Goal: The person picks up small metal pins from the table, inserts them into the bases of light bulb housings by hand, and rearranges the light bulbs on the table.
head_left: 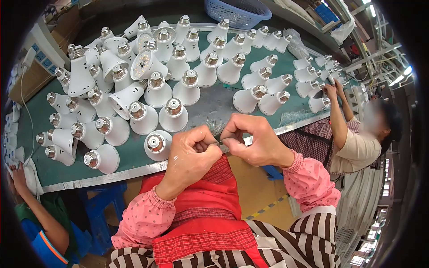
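Note:
My left hand (191,157) is closed, its thumb and fingers pinched together just above the near edge of the workbench (111,179). Beside it, my right hand (252,139) is pinched too, with its fingertips close to those of the left. Whatever lies between the fingertips is too small to make out. A small bunch of thin wires (212,127) rests on the bench just beyond my hands. Nearest to my left hand stands a white LED bulb (157,145) with its metal screw cap up.
Many more white bulbs (208,71) crowd the left and far side, one showing its LED board (142,65). A blue basket (237,15) sits at the back. Co-workers' hands appear at the right (331,90) and far left (18,177). A blue stool (103,210) stands below.

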